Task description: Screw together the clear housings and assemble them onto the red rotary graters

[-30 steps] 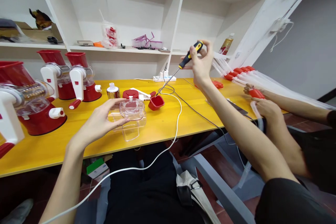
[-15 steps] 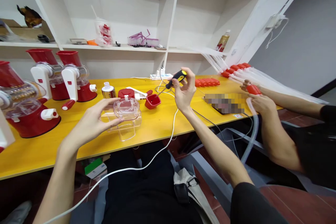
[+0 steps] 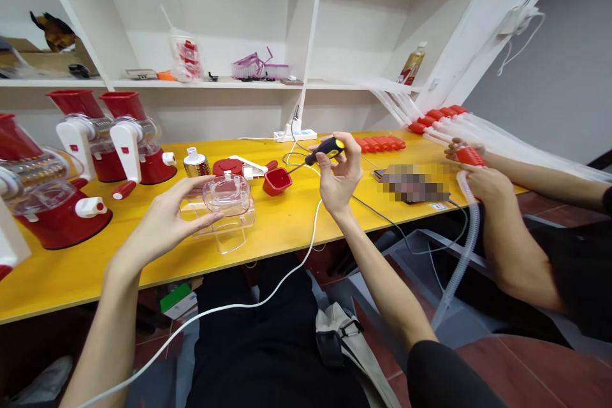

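Observation:
My left hand (image 3: 167, 213) is curled around one side of a clear plastic housing (image 3: 229, 197) near the table's front edge, thumb in front and fingers behind. Raised over the table, my right hand (image 3: 342, 180) grips a screwdriver (image 3: 326, 151) by its black and yellow handle. Its thin shaft points down to the left, and the tip is at or inside a red square hopper (image 3: 277, 182); I cannot tell whether they touch. Behind the housing lie a red base part (image 3: 228, 167), a white crank with a red knob (image 3: 253, 166) and a grater drum (image 3: 196, 163).
Several assembled red and white rotary graters (image 3: 138, 140) stand at the left. A white power strip (image 3: 295, 132) sits at the back, and a white cable (image 3: 248, 307) crosses my lap. At the right, another person's hands (image 3: 488, 185) hold a red piece on a clear corrugated hose.
My right hand has shifted slightly right and down, and the screwdriver lies a little flatter. My left hand keeps its hold on the housing. The view has turned slightly.

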Tool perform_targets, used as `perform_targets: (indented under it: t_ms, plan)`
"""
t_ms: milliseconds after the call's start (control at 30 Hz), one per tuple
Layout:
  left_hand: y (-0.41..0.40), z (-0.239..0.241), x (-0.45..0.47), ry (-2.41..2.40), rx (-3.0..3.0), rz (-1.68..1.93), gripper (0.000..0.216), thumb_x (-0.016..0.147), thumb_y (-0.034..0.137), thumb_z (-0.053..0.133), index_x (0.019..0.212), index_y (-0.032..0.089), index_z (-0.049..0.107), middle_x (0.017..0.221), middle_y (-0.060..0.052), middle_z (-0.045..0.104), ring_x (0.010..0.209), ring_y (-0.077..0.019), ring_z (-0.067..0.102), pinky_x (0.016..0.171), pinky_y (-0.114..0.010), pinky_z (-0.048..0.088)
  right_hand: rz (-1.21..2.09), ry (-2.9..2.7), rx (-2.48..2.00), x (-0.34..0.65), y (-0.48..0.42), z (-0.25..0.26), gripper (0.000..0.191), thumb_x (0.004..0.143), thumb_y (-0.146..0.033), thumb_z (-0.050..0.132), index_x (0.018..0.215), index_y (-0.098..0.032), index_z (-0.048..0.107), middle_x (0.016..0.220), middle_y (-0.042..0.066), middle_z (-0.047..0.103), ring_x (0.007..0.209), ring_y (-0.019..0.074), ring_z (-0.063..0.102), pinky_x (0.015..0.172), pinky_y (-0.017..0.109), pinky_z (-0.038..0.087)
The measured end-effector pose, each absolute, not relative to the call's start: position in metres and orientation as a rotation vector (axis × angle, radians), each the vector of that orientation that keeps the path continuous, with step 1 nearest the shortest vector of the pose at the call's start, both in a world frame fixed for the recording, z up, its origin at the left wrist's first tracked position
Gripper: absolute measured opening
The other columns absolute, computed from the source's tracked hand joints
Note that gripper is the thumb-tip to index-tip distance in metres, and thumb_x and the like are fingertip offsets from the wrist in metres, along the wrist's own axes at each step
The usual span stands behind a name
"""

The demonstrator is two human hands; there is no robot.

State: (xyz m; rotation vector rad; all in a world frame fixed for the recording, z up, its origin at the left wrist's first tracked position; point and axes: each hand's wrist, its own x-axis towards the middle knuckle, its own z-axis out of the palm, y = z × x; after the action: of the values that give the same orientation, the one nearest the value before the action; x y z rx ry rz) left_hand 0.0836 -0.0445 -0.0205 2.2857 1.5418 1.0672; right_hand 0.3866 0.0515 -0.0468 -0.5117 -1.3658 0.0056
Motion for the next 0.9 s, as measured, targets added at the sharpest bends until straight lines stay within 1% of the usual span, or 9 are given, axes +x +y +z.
perform_targets:
  t_ms: [67, 233, 400, 467, 567, 733, 800, 900]
  plan:
    - [-0.046, -0.020, 0.084, 1.557, 2.280, 1.058, 0.074, 0.081, 0.070, 0.069, 0.139, 0.026, 0.057, 0.143, -0.009, 0.064, 0.133, -0.0337, 0.060, 0.118, -0.049, 0.044, 0.024, -1.361, -0.502, 0.387, 0.051, -0.049, 0.030, 0.100, -0.046, 0.056, 0.126, -0.036, 0.046, 0.112, 0.003, 0.061, 0.093, 0.0190, 0.076, 0.070, 0.035, 0.070]
    - [-0.048, -0.019, 0.087, 1.559, 2.252, 1.051, 0.072, 0.083, 0.070, 0.068, 0.139, 0.026, 0.057, 0.142, -0.005, 0.064, 0.133, -0.0321, 0.059, 0.119, -0.046, 0.043, 0.073, -1.348, -0.504, 0.387, 0.052, -0.052, 0.029, 0.100, -0.048, 0.056, 0.124, -0.036, 0.046, 0.115, 0.004, 0.060, 0.098, 0.0204, 0.076, 0.074, 0.037, 0.070]
    - [-0.048, -0.019, 0.088, 1.579, 2.242, 1.041, 0.070, 0.081, 0.068, 0.071, 0.139, 0.030, 0.057, 0.141, -0.002, 0.065, 0.132, -0.0322, 0.059, 0.117, -0.045, 0.045, 0.099, -1.314, -0.530, 0.389, 0.056, -0.050, 0.032, 0.100, -0.053, 0.053, 0.126, -0.037, 0.043, 0.112, 0.004, 0.060, 0.093, 0.0206, 0.076, 0.071, 0.037, 0.070]
    - [-0.049, -0.019, 0.088, 1.578, 2.237, 1.047, 0.071, 0.080, 0.068, 0.072, 0.138, 0.030, 0.057, 0.140, -0.003, 0.066, 0.131, -0.0327, 0.060, 0.117, -0.046, 0.045, 0.098, -1.287, -0.524, 0.389, 0.056, -0.049, 0.032, 0.100, -0.052, 0.053, 0.126, -0.037, 0.042, 0.112, 0.004, 0.059, 0.092, 0.0202, 0.076, 0.072, 0.038, 0.070]
    - [-0.049, -0.019, 0.088, 1.571, 2.241, 1.035, 0.070, 0.083, 0.067, 0.069, 0.140, 0.029, 0.056, 0.142, -0.004, 0.064, 0.130, -0.0316, 0.060, 0.118, -0.046, 0.044, 0.097, -1.230, -0.504, 0.391, 0.054, -0.045, 0.032, 0.100, -0.049, 0.054, 0.127, -0.036, 0.041, 0.113, 0.004, 0.057, 0.092, 0.0198, 0.076, 0.075, 0.040, 0.070]
    - [-0.049, -0.020, 0.093, 1.563, 2.268, 1.086, 0.072, 0.084, 0.071, 0.066, 0.140, 0.025, 0.058, 0.137, -0.009, 0.066, 0.126, -0.0316, 0.062, 0.115, -0.049, 0.045, 0.039, -1.150, -0.460, 0.399, 0.047, -0.038, 0.032, 0.099, -0.042, 0.060, 0.127, -0.037, 0.044, 0.115, 0.004, 0.056, 0.092, 0.0189, 0.075, 0.082, 0.043, 0.069]
    - [-0.049, -0.020, 0.094, 1.537, 2.272, 1.098, 0.072, 0.084, 0.071, 0.066, 0.139, 0.026, 0.060, 0.137, -0.009, 0.066, 0.127, -0.0310, 0.061, 0.116, -0.049, 0.044, -0.009, -1.143, -0.463, 0.401, 0.044, -0.035, 0.033, 0.098, -0.042, 0.060, 0.127, -0.036, 0.045, 0.115, 0.004, 0.058, 0.091, 0.0187, 0.075, 0.081, 0.043, 0.069]
    - [-0.050, -0.019, 0.091, 1.517, 2.294, 1.093, 0.064, 0.087, 0.069, 0.065, 0.136, 0.028, 0.062, 0.138, -0.008, 0.065, 0.129, -0.0295, 0.060, 0.118, -0.048, 0.042, -0.050, -1.131, -0.482, 0.400, 0.041, -0.033, 0.031, 0.100, -0.042, 0.057, 0.127, -0.036, 0.045, 0.114, 0.005, 0.058, 0.088, 0.0180, 0.075, 0.080, 0.043, 0.069]
